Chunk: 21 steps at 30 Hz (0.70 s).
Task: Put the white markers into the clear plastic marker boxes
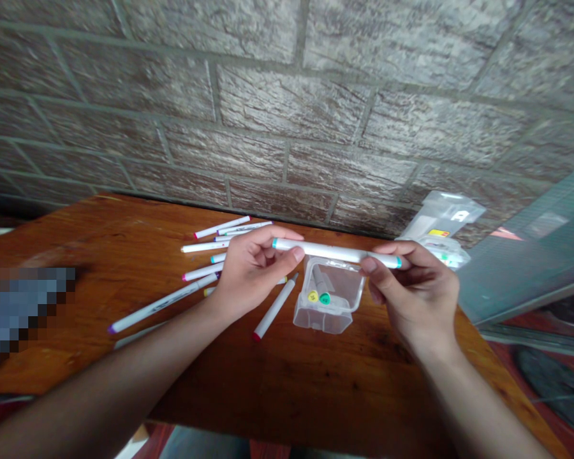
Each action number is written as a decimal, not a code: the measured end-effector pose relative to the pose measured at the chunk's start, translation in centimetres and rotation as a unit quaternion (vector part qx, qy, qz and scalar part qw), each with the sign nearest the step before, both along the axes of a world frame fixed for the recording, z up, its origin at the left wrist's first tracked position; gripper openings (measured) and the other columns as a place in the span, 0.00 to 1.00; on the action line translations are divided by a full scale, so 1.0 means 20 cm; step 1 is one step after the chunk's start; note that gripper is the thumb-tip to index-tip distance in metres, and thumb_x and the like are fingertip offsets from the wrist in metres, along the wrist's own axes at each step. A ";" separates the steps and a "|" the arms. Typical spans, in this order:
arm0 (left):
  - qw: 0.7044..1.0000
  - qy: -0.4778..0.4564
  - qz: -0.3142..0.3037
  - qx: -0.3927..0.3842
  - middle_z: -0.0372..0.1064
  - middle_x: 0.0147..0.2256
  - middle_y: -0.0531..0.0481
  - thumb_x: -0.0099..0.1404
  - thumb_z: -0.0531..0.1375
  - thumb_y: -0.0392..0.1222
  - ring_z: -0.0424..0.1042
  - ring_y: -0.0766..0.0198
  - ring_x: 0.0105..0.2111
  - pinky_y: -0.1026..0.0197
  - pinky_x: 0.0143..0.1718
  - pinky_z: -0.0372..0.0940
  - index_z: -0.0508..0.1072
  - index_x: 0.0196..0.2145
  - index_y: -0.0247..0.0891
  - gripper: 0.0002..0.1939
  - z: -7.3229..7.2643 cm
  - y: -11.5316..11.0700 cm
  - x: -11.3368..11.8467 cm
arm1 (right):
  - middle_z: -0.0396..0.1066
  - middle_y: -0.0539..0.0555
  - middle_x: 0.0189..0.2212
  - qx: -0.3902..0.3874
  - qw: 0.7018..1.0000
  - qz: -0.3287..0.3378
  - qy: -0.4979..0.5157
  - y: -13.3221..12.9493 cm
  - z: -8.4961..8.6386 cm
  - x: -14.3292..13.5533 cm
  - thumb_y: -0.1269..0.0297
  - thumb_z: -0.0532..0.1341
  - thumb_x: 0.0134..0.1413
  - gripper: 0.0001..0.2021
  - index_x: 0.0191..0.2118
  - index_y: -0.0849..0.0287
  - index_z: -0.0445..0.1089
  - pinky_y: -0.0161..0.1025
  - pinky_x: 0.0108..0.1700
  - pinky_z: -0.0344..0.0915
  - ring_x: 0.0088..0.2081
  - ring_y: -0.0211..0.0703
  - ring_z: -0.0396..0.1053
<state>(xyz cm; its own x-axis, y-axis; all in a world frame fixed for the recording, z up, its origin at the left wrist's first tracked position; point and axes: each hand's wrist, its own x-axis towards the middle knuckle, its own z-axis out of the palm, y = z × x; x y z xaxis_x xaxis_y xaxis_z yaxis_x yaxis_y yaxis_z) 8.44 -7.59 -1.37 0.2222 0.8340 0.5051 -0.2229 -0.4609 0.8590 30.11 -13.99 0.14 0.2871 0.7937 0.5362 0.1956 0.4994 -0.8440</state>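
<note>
A white marker (332, 251) with teal ends is held level above the table between my two hands. My left hand (251, 268) pinches it near its left end, thumb in front. Toward the right end, my right hand (414, 287) grips it between thumb and fingers. Below it stands a clear plastic case (323, 319) holding a yellow-ended marker (312, 296) and a green-ended marker (324, 298). A red-ended marker (273, 310) lies just left of the case. Several more white markers (167, 304) lie beside and partly behind my left hand.
The wooden table (287, 376) meets a stone-patterned wall (268, 127) at the back. Clear plastic packaging (442, 220) stands at the back right, near a glass panel (530, 255). A pixelated dark object (19, 312) lies at the left.
</note>
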 end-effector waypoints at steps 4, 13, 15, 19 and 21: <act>1.000 0.004 0.005 -0.001 0.75 0.26 0.53 0.60 0.74 0.45 0.63 0.72 0.19 0.67 0.17 0.55 0.80 0.38 0.38 0.12 0.00 0.00 0.00 | 0.69 0.44 0.17 -0.002 1.000 0.000 0.000 0.00 0.00 0.00 0.58 0.78 0.51 0.13 0.36 0.57 0.77 0.31 0.14 0.57 0.14 0.33 0.61; 1.000 0.000 -0.005 -0.020 0.74 0.25 0.52 0.64 0.71 0.48 0.67 0.69 0.19 0.66 0.17 0.55 0.81 0.40 0.39 0.12 0.00 0.00 -0.01 | 0.69 0.44 0.19 -0.010 1.000 0.006 0.010 0.00 -0.02 0.01 0.58 0.77 0.54 0.12 0.37 0.57 0.77 0.31 0.15 0.57 0.15 0.33 0.61; 1.000 0.003 -0.003 -0.024 0.74 0.25 0.52 0.64 0.71 0.49 0.67 0.69 0.19 0.66 0.17 0.56 0.81 0.40 0.39 0.12 0.00 0.00 -0.01 | 0.69 0.44 0.20 -0.011 1.000 0.009 0.009 0.00 -0.02 0.01 0.57 0.76 0.54 0.12 0.38 0.56 0.77 0.31 0.15 0.58 0.15 0.33 0.61; 1.000 0.008 -0.005 -0.029 0.72 0.23 0.53 0.66 0.70 0.49 0.65 0.70 0.17 0.67 0.16 0.55 0.81 0.41 0.39 0.12 -0.01 0.01 -0.01 | 0.69 0.44 0.20 -0.012 1.000 0.008 0.009 0.01 -0.03 0.01 0.57 0.76 0.55 0.12 0.38 0.56 0.77 0.31 0.16 0.57 0.15 0.33 0.61; 1.000 0.005 -0.007 -0.029 0.72 0.22 0.54 0.66 0.69 0.48 0.63 0.71 0.17 0.67 0.16 0.55 0.81 0.42 0.39 0.11 -0.01 0.01 -0.02 | 0.69 0.44 0.20 -0.011 1.000 0.008 0.012 0.00 -0.02 0.01 0.57 0.76 0.54 0.12 0.37 0.56 0.77 0.31 0.16 0.57 0.15 0.33 0.61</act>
<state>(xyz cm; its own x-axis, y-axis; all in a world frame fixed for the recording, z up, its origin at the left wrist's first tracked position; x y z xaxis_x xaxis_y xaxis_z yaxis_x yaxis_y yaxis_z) 8.12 -7.47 -1.66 0.2394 0.8583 0.4538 -0.2197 -0.4074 0.8864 30.35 -13.90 -0.32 0.2871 0.8103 0.5109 0.1670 0.4828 -0.8596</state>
